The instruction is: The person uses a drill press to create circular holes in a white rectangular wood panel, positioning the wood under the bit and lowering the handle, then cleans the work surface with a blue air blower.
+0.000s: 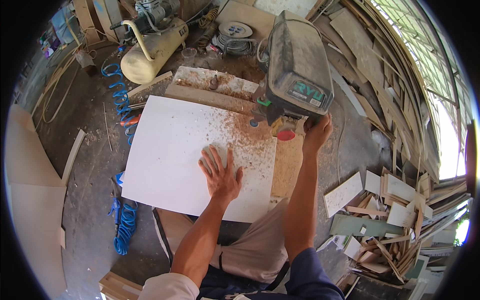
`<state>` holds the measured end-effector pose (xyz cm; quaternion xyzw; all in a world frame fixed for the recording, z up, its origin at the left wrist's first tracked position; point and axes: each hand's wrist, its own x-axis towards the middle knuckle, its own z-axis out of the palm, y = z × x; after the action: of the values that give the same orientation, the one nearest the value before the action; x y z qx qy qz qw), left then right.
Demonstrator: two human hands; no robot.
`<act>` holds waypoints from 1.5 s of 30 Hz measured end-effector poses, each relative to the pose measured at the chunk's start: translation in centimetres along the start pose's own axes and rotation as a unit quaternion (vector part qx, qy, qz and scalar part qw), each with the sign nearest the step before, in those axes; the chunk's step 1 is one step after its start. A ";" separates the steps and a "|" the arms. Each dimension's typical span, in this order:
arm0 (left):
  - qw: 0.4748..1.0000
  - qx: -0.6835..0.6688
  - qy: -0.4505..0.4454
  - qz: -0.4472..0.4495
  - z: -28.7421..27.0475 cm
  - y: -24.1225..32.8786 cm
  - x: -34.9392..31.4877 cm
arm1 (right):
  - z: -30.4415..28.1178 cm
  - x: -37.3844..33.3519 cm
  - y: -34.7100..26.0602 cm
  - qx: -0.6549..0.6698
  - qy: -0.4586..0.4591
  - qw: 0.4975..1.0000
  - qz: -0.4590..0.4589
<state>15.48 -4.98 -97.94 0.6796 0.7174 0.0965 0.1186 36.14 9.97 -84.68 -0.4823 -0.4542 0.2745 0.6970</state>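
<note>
A large white board (170, 155) lies flat over a wooden worktable (286, 170), above my knees. My left hand (222, 177) rests palm down on the board with its fingers spread. Over the board's far right part stands a dusty dark drill press (297, 60), with a round red button (286, 135) at its front. My right hand (318, 134) is closed at the lower right of the drill press head, around a dark handle mostly hidden by the fingers. Brown wood shavings (245, 125) are scattered on the board below the drill press. The drill bit is not visible.
A cream air compressor (150, 55) stands at the far left, with a coiled blue hose (119, 92) beside it. A blue air gun (116, 212) lies on the floor at left. Wood offcuts (385, 210) are heaped at right. A cable reel (235, 35) sits behind.
</note>
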 end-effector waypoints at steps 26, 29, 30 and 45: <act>1.000 0.003 -0.020 -0.011 -0.5 0.3 0.1 | -0.6 -3.1 3.4 0.043 -0.017 0.999 -0.028; 1.000 0.006 -0.019 -0.010 -0.4 0.2 0.1 | -0.7 -3.2 3.5 0.028 -0.021 0.999 -0.033; 1.000 0.006 -0.019 -0.010 -0.3 0.2 0.2 | -0.7 -3.2 3.5 0.023 -0.024 0.999 -0.037; 1.000 0.004 0.003 -0.004 0.1 0.1 0.0 | -1.1 0.2 0.7 -0.032 -0.050 0.998 -0.004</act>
<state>15.58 -5.01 -97.97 0.6767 0.7211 0.0953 0.1142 37.21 9.98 -85.42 -0.4881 -0.4989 0.2810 0.6587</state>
